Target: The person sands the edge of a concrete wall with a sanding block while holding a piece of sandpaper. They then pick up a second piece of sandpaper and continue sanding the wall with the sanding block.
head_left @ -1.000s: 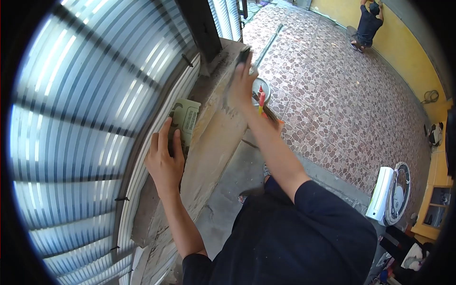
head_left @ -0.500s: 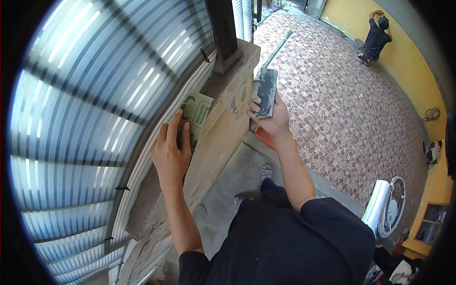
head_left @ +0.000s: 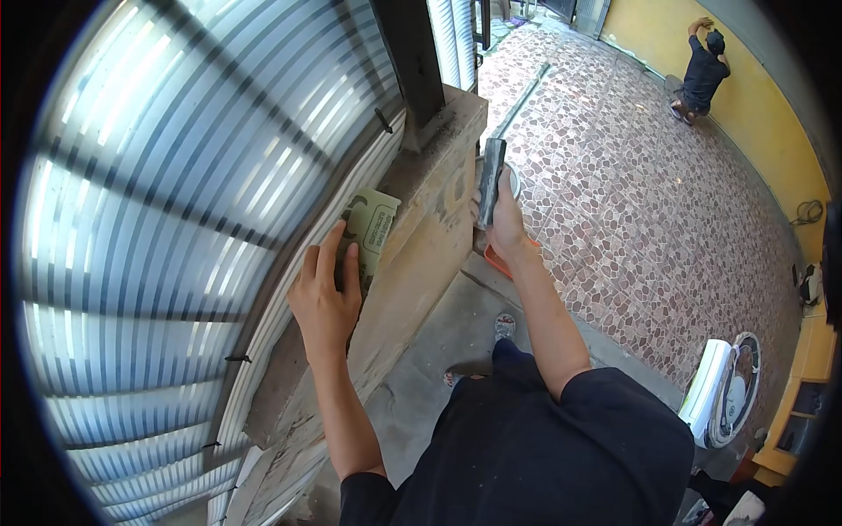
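Note:
My left hand (head_left: 326, 302) rests with fingers apart at the lower end of a greenish printed sheet (head_left: 375, 223), which looks like the back of sandpaper and lies on the top of a low wall (head_left: 421, 241). Its fingertips touch the sheet. Beyond the wall's right side, my right hand (head_left: 504, 219) grips a dark flat rectangular block (head_left: 494, 180), smeared with pale dust and seen nearly edge-on. Part of the fingers is hidden behind the block. Close behind this hand shows a pale round rim (head_left: 515, 180).
Corrugated translucent sheeting (head_left: 175, 219) and a dark post (head_left: 408, 61) border the wall. An orange container (head_left: 497, 260) sits below my right hand. Another person (head_left: 702, 79) crouches at the yellow wall (head_left: 658, 35). A white appliance with coiled tubing (head_left: 706, 386) stands at the right.
My right hand has turned the dark block from its broad face to nearly edge-on. The left hand stays at the sheet. The whole view has shifted slightly.

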Available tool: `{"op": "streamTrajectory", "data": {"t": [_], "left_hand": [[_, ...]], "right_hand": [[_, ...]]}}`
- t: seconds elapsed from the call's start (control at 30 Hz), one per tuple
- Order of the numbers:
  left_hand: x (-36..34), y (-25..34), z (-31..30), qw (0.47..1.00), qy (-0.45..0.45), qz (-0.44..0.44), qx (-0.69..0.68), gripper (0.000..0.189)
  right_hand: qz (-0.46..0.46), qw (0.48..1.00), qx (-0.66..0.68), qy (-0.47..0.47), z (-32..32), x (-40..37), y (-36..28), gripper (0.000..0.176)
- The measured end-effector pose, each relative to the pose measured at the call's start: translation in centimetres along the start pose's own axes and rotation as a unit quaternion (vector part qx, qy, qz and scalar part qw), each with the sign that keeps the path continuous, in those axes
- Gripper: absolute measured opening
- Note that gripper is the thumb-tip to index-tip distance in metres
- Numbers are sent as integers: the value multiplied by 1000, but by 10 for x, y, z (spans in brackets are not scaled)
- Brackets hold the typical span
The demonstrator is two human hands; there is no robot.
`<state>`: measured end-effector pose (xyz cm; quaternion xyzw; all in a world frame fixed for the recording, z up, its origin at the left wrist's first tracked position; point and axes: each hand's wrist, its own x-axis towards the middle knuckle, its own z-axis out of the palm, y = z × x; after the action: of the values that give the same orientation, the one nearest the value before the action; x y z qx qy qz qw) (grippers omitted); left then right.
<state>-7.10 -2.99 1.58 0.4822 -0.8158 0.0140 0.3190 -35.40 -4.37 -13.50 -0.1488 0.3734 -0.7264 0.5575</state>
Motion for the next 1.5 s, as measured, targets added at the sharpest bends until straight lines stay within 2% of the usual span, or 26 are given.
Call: {"op": "streamTrajectory", "data": {"t": [0.03, 0.07, 0.13, 0.17, 0.2, 0.33, 0.4, 0.53, 0.6, 0.67, 0.73, 0.8, 0.83, 0.87, 0.93, 0.97, 1.0, 1.13, 1.2, 1.27, 1.4, 1.43, 1.5], "left_hand": [[0, 0, 0, 1000, 1, 3, 2, 31], [0, 0, 0, 1000, 5, 6, 2, 31], [0, 1, 0, 1000, 8, 14, 4, 31], [0, 2, 0, 1000, 2, 7, 6, 31], [1, 3, 0, 1000, -3, 1, 8, 31], [0, 0, 1, 1000, -14, 2, 15, 31], [1, -3, 5, 999, 19, 33, 16, 33], [0, -2, 4, 999, 8, 32, 30, 32], [0, 1, 2, 999, -32, -19, 28, 31], [-1, 2, 1, 999, -35, -19, 25, 31], [0, 0, 4, 999, -37, -19, 20, 31], [1, -5, 8, 998, 13, 44, 39, 32], [2, -6, 9, 998, 11, 44, 38, 32], [3, -6, 10, 998, 18, 48, 28, 32], [1, -5, 9, 998, 22, 50, 17, 32], [0, -2, 6, 1000, -9, 11, 17, 31], [-1, 0, 3, 999, -38, -28, 17, 31], [-1, 0, 4, 999, -31, -15, 14, 31], [0, -1, 4, 999, -27, -6, 18, 31], [-1, 0, 5, 1000, -24, -6, 10, 31], [-1, 0, 4, 1000, -17, 2, 19, 32], [-1, 0, 4, 1000, -18, 1, 20, 32], [-1, 1, 2, 999, -30, -15, 20, 32]], "right_hand": [[-40, 997, -32, 49, -5, 17, 8, 50], [-42, 998, -28, 49, -11, 38, 16, 50], [-131, 988, -29, 76, -15, 76, 26, 47], [-106, 984, -45, 137, -8, 82, 23, 54], [-109, 984, -40, 137, -4, 90, 23, 54], [-225, 959, -104, 136, 1, 120, 36, 54], [-281, 940, -138, 137, 3, 131, 36, 55], [-262, 952, -116, 109, -5, 114, 12, 44], [-254, 953, -150, 67, -7, 113, 1, 37], [-275, 949, -134, 80, 1, 110, -6, 36], [-297, 943, -119, 92, 2, 112, -9, 37], [-346, 925, -134, 84, 2, 117, -11, 50], [-307, 921, -216, 103, -3, 119, -16, 61], [-305, 921, -218, 105, 1, 120, -21, 61], [-339, 897, -237, 154, 18, 125, -25, 64], [-356, 884, -247, 178, 23, 126, -22, 67], [-354, 884, -249, 179, 27, 125, -17, 67], [-363, 879, -235, 201, 34, 112, 8, 65], [-418, 805, -357, 222, 41, 89, 40, 62], [-406, 803, -368, 233, 48, 69, 43, 62], [-394, 793, -374, 275, 45, 99, 1, 62], [-350, 817, -360, 284, 43, 112, -18, 63], [-343, 811, -375, 290, 35, 123, -26, 64]]}}
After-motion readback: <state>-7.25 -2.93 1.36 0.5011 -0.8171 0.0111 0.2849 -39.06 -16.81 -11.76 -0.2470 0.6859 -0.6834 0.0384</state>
